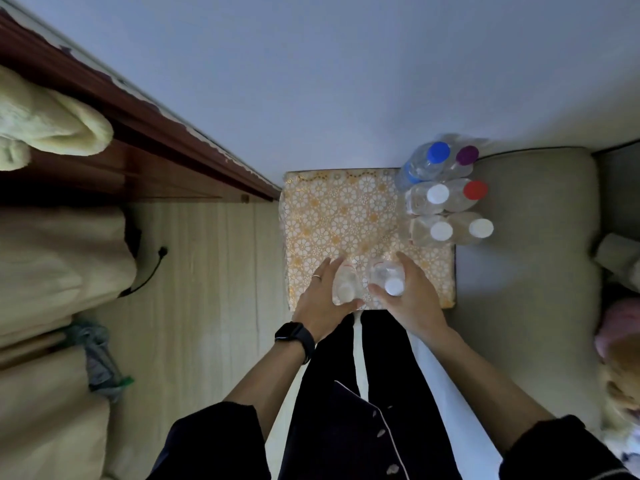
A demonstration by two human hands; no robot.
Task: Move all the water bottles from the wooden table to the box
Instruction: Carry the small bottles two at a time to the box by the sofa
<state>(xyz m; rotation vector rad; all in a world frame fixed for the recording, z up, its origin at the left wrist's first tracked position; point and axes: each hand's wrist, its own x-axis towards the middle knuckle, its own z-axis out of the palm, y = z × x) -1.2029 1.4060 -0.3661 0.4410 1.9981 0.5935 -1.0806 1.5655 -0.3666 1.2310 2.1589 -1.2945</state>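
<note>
Left hand (pixel 320 303) grips a clear bottle (pixel 344 289), right hand (pixel 415 299) a white-capped bottle (pixel 389 278) (apparently upright).

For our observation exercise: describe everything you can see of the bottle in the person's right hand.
The bottle is clear plastic with a white cap facing the camera and a trace of red on its body. The right hand grips it, fingers curled round its sides, over the orange patterned cloth, close beside the second bottle in the left hand.
</note>
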